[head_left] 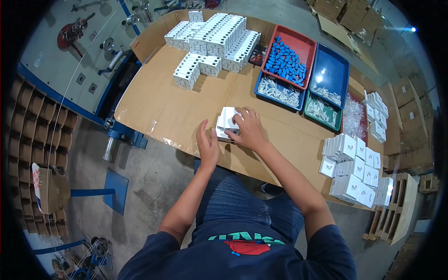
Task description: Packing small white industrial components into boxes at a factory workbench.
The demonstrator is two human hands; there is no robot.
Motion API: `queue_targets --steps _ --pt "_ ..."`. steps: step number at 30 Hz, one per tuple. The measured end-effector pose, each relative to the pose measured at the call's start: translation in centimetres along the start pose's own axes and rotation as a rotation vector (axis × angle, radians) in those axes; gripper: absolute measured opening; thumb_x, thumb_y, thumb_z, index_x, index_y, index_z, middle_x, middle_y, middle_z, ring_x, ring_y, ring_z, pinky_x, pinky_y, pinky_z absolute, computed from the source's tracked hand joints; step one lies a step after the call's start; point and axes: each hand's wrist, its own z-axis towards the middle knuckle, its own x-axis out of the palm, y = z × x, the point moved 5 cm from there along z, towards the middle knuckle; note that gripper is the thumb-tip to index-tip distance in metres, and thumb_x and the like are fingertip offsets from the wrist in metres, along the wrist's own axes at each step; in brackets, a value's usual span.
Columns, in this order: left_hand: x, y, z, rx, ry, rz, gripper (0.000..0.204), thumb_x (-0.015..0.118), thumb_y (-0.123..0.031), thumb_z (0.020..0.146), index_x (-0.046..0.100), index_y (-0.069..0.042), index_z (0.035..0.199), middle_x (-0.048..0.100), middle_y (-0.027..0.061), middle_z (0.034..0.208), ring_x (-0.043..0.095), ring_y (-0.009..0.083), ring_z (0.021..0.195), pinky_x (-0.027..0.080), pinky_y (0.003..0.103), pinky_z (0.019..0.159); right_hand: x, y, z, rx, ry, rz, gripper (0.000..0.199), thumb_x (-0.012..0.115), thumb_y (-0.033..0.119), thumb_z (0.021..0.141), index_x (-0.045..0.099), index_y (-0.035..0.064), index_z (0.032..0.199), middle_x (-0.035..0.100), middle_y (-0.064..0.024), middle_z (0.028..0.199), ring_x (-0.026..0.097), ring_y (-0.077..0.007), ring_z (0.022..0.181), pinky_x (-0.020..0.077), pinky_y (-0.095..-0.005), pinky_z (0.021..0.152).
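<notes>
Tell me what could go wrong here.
The white pieces between the left hand and right hand might get nudged off the table's nearby front edge. The stacked white boxes at right could topple. The red tray, overlapping others, could tip, spilling blue pieces.

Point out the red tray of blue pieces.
In the head view, the red tray of blue pieces sits beyond the right hand, right of the stacked white blocks.
</notes>
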Motion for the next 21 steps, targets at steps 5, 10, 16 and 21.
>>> queue_targets --steps 5,10,16,21 --pt "-1.7 0.3 -1.2 -0.261 -0.146 -0.134 0.036 0.052 -0.021 0.106 0.050 -0.002 0.137 0.053 0.0154 0.130 0.054 0.0268 0.118 0.045 0.038 0.102 0.9 -1.4 0.6 0.113 0.150 0.181 0.045 0.078 0.036 0.081 0.060 0.0051 0.108 0.053 -0.0226 0.132 0.051 -0.0427 0.120 0.0450 -0.0491 0.099" --pt "-2.0 -2.0 -2.9 -0.675 0.037 -0.654 0.043 0.056 -0.035 0.104 0.051 -0.009 0.137 0.059 0.0089 0.113 0.061 0.0202 0.096 0.052 0.036 0.087 -2.5 -0.5 -0.8 0.038 0.096 0.424 0.063 0.079 0.034 0.082 0.056 0.0099 0.136 0.053 -0.0214 0.132 0.055 -0.0396 0.121 0.0464 -0.0472 0.101" --pt "4.5 -10.2 -7.8 -1.014 0.687 -0.977 0.054 0.055 -0.047 0.102 0.043 -0.017 0.146 0.062 0.0062 0.119 0.066 0.0178 0.089 0.053 0.029 0.076 -9.2 3.0 -8.5 0.192 0.119 0.693 0.075 0.078 0.021 0.082 0.049 0.0081 0.150 0.047 -0.0206 0.146 0.050 -0.0362 0.133 0.0427 -0.0421 0.110" --pt "9.0 -9.6 -11.5 -0.897 0.843 -0.798 0.055 0.057 -0.045 0.102 0.043 -0.016 0.147 0.064 0.0046 0.116 0.067 0.0156 0.099 0.053 0.028 0.075 -11.7 1.3 -14.8 0.344 0.076 0.614 0.076 0.078 0.022 0.084 0.046 0.0112 0.152 0.036 -0.0234 0.157 0.047 -0.0364 0.140 0.0488 -0.0413 0.105"
